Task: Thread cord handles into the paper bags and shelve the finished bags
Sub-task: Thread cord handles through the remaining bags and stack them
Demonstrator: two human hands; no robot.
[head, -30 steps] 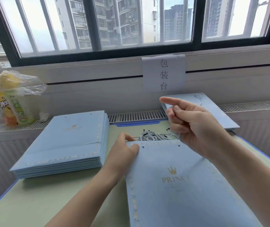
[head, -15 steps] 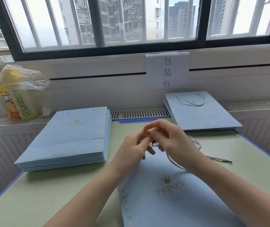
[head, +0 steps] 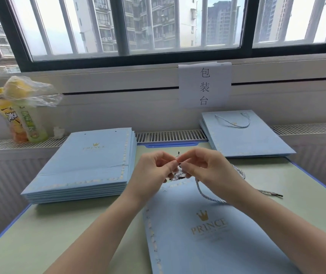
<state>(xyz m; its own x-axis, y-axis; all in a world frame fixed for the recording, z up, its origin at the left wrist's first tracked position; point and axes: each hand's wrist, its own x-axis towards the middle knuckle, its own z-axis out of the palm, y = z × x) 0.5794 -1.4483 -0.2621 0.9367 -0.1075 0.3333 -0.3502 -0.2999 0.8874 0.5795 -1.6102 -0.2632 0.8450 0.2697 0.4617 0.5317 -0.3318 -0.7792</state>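
we see a pale blue paper bag (head: 207,234) lying near us, printed with a gold crown and gold lettering and edged with a dotted gold border, and the stack of bags (head: 87,165) on the left shares that blue, gold mark and border. the cord (head: 213,196) is twisted in white and light blue with a dark tip, while the table (head: 39,234) is soft green with a blue edge. far left stand a yellow bottle (head: 6,115) and a green bottle (head: 33,125).

A pale blue paper bag (head: 207,234) with a gold crown and "PRINCE" lies flat at the table's near edge; my fingertips pinch a blue-and-white twisted cord (head: 207,194) above its top edge. Unthreaded bags (head: 91,165) are stacked at left; finished bags (head: 245,135) lie at the far right corner.
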